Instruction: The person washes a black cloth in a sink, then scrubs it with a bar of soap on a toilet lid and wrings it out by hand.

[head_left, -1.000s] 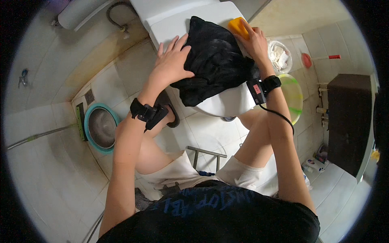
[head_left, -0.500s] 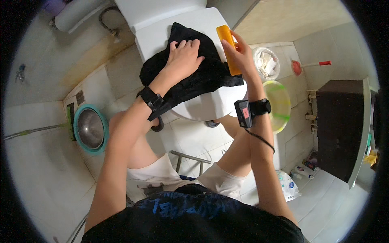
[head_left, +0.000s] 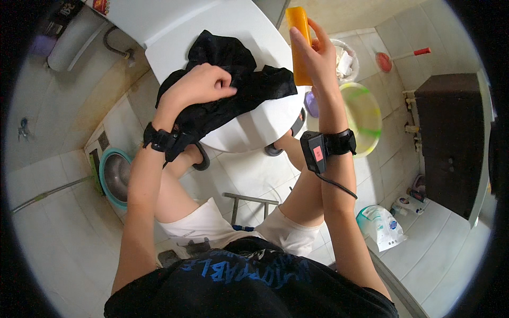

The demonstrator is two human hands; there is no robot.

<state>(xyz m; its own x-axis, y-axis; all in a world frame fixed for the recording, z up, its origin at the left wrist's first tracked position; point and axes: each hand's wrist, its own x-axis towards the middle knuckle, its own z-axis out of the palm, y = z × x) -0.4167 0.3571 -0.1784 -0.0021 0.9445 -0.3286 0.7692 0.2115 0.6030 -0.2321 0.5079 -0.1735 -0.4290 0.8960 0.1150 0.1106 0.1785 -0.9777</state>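
Observation:
A crumpled black cloth garment (head_left: 222,58) lies across the white closed toilet lid (head_left: 254,124), its lower left part hanging over the edge. Its exact kind cannot be made out. My left hand (head_left: 199,85) rests on it with the fingers curled into the fabric; the fingertips are partly hidden. Above the right side of the lid, my right hand (head_left: 321,58) grips an orange bar of soap (head_left: 300,47) upright, fingers behind it and thumb along its near side. The soap is apart from the cloth.
On the right stand a lined waste bin (head_left: 344,63), a yellow-green basin (head_left: 363,122), a red-handled plunger (head_left: 384,62) and a dark cabinet (head_left: 448,148). A teal basin with a metal bowl (head_left: 116,177) is at the left. A metal stool frame (head_left: 249,200) shows between my knees.
My left hand has curled its spread fingers and drawn the cloth into tighter folds. My right hand has lifted the soap slightly away from the cloth. The whole view has shifted.

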